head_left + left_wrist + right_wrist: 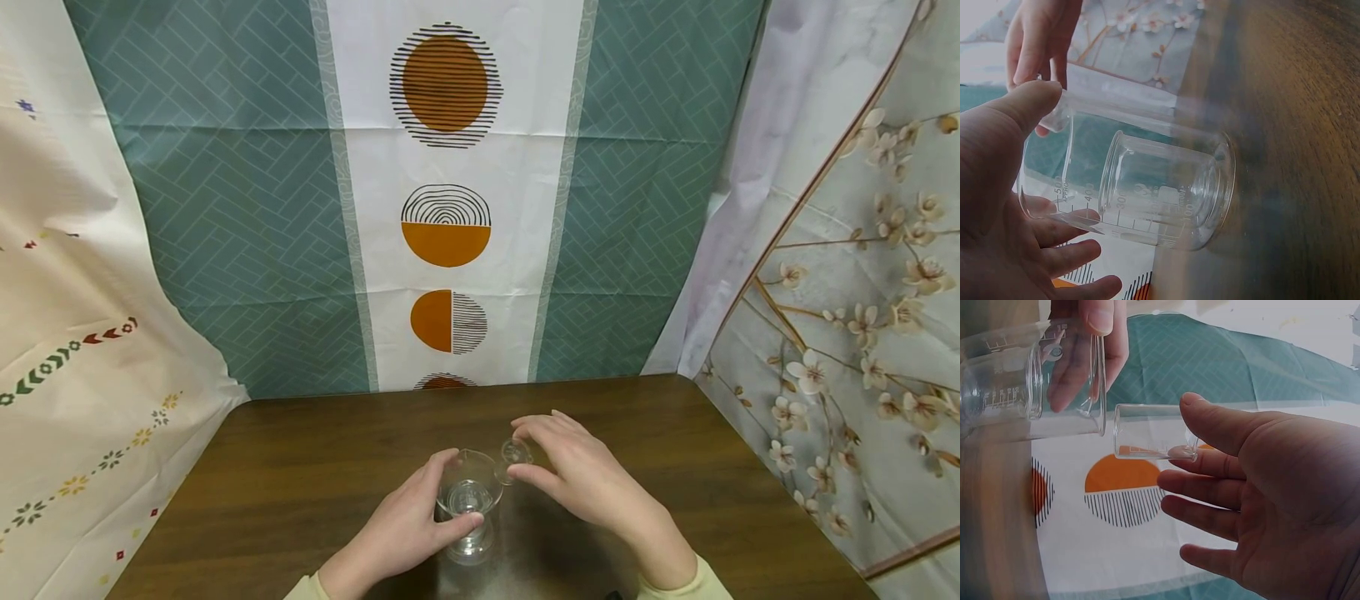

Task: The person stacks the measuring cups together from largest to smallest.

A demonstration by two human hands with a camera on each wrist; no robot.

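Observation:
A large clear glass beaker (480,471) stands upright on the table. My left hand (411,515) holds it near the rim, with thumb and fingers round opposite sides. Inside it sits a smaller glass beaker (1160,181), also upright, seen through the marked wall in the left wrist view. My right hand (581,471) pinches a small clear beaker (1150,431) by its rim between thumb and index finger. The other right fingers are spread. This small beaker hangs just right of the large beaker's rim, a little apart from it in the right wrist view.
The brown wooden table (315,450) runs back to a green and white patterned cloth (517,208). Printed cloths hang along the left and right sides. A small dark object (613,595) shows at the bottom edge of the head view.

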